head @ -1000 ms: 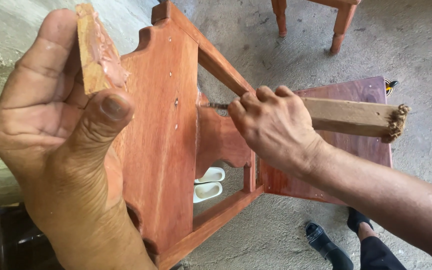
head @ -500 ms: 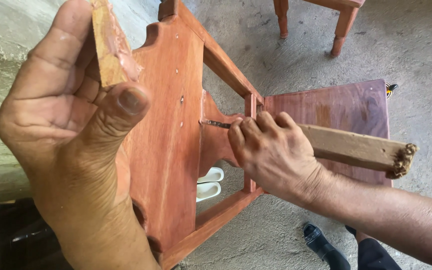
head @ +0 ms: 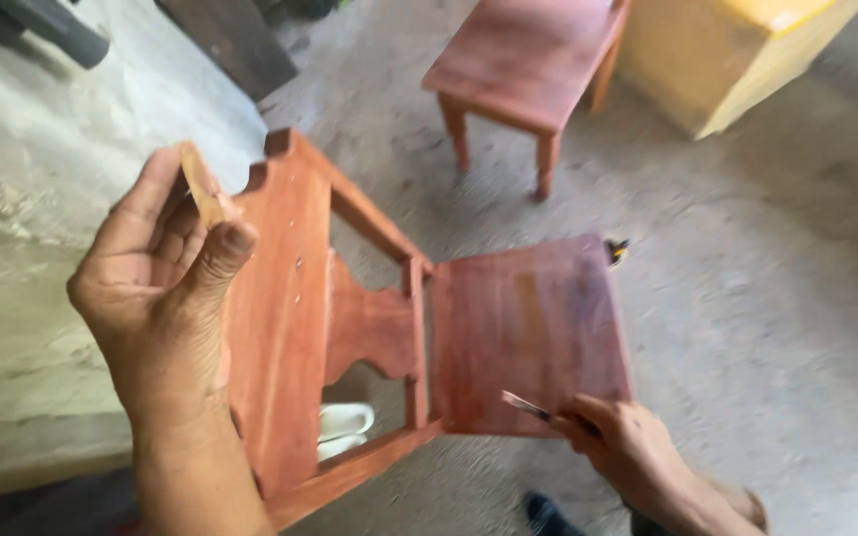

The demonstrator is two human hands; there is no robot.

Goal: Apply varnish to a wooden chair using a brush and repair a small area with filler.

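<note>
A small reddish-brown wooden chair (head: 290,328) stands on the floor below me, its carved backrest toward me and its flat seat (head: 533,333) to the right. My left hand (head: 166,298) grips the top of the backrest, thumb pressed over the pale top edge. My right hand (head: 628,452) is low at the seat's near corner, closed on a thin tool with a narrow metal blade (head: 523,404) that points up and left. The tool's handle is hidden inside the fist.
A second wooden stool (head: 528,65) of the same colour stands farther off. A yellow box (head: 737,60) sits at the top right. White sandals (head: 345,427) show through the chair frame. A dark shoe (head: 548,511) is at the bottom, and concrete floor lies all around.
My right hand has dropped from the middle of the backrest to the seat's near corner. The pale wooden handle seen beside it earlier is out of view. The view has pulled back.
</note>
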